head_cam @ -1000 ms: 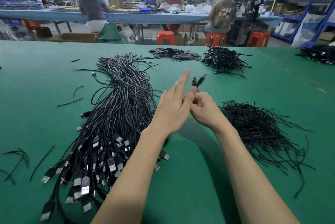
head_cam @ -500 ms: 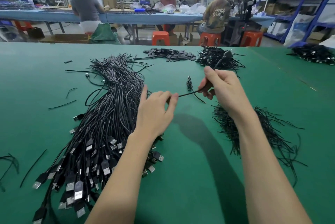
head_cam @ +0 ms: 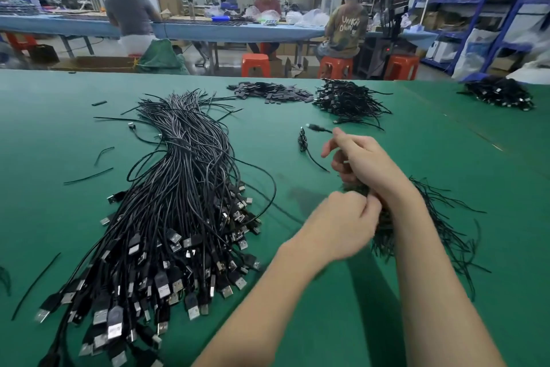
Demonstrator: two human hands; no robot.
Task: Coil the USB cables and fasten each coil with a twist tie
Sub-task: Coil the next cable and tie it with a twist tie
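- The right hand (head_cam: pixel 361 160) is raised above the green table (head_cam: pixel 342 322), its fingers curled around a black cable (head_cam: pixel 320 128) whose small plug sticks out past the index finger toward the far side.
- A short tail of that same cable seems to hang below the hand, though where it joins is hidden by the fingers.
- The left hand (head_cam: pixel 346 225) sits just under the right wrist, over the near edge of the twist tie pile (head_cam: pixel 440 227); its fingertips are bunched together as if pinching something (blur hides what, so I cannot tell whether a tie is actually held).
- The twist ties lie in a loose black heap to the right, partly covered by the right forearm.
- A small coiled cable (head_cam: pixel 303 142) lies on the table just left of the right hand, not touching it.
- The big bundle of uncoiled USB cables (head_cam: pixel 178 203) is spread on the left, flat plugs fanned toward the near edge.
- Stray ties (head_cam: pixel 89 177) lie scattered further left.
- Toward the far edge sit a heap of tied coils (head_cam: pixel 348 99) and a flat pile of dark small pieces (head_cam: pixel 268 91).
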